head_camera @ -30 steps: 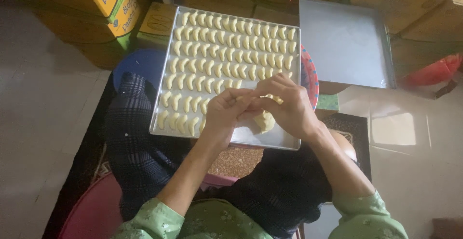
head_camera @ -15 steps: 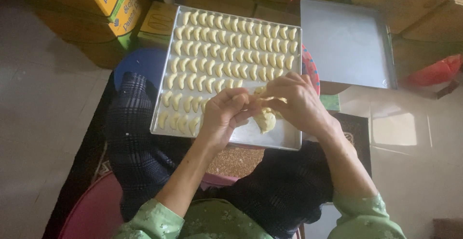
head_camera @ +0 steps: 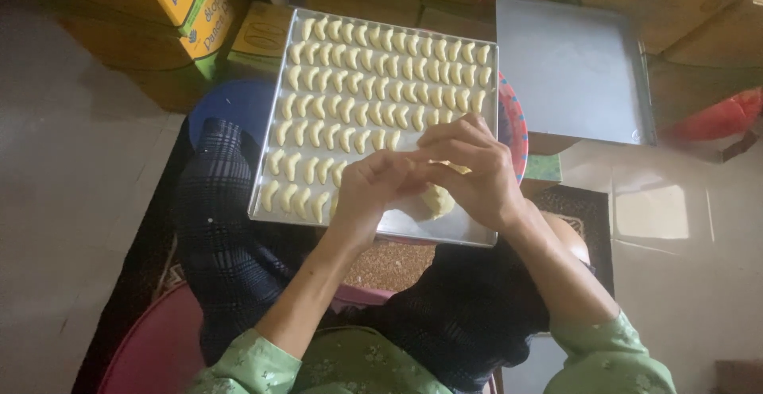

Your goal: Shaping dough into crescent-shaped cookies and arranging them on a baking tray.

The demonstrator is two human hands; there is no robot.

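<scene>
Above the tray (head_camera: 477, 235), both hands stayed together; right hand (head_camera: 477, 173) grasped dough (head_camera: 438, 200), now lower, left hand (head_camera: 380, 183) pinching it.

Pale dough lump (head_camera: 436, 200) pinched betw. both hands; sits just above baking tray (head_camera: 445, 231), near edge.

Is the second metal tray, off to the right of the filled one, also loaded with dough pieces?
No. The second tray shows only bare metal, while the crescent dough pieces all sit on the nearer tray.
</scene>
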